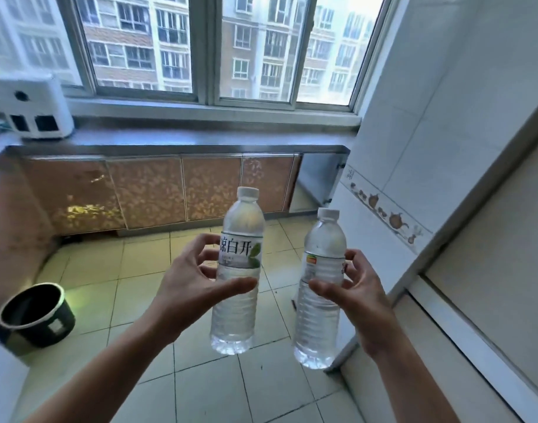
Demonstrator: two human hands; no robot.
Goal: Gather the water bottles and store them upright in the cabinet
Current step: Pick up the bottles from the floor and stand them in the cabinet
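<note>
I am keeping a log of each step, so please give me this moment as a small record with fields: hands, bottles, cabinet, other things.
left hand: holds the labelled bottle, upright, cap on
right hand: holds the second bottle, nearly upright, cap on
cabinet: below the window counter, left doors shut; the rightmost door seems open
stored bottles: none visible
floor: black bucket at the left

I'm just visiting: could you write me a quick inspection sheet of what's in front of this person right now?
Surface: pale tiled floor, steel counter under the window.
Job's things: two clear capped plastic water bottles, the labelled one and the plainer one, both upright; cabinet door at far right open.
Clutter: black bucket, white appliance.
Grippers: left hand and right hand each hold a bottle.
Cables: nothing seen.
Surroundings: window, white tiled wall.
</note>
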